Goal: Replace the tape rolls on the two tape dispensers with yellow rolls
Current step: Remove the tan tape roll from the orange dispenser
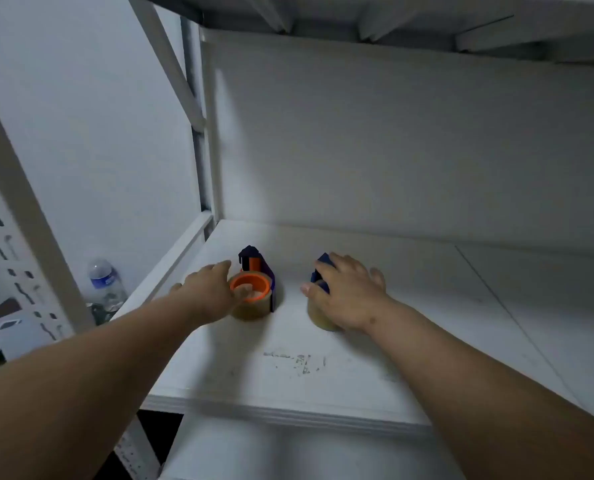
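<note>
Two dark blue tape dispensers stand side by side on a white shelf board (340,382). The left tape dispenser (258,268) carries a brownish tape roll (254,308) on an orange core (250,282). My left hand (210,289) holds this roll, with the thumb inside the orange core and the fingers along its left side. The right tape dispenser (323,263) is mostly hidden under my right hand (347,292), which grips it from above. Its brownish roll (318,315) shows below the palm. No yellow roll is in view.
The shelf has a white back panel (392,150) and another shelf close overhead. A white upright post (22,209) stands at the left. Beyond it are a plastic water bottle (105,285) and a white box (15,334). Scuff marks (295,362) mark the board's front.
</note>
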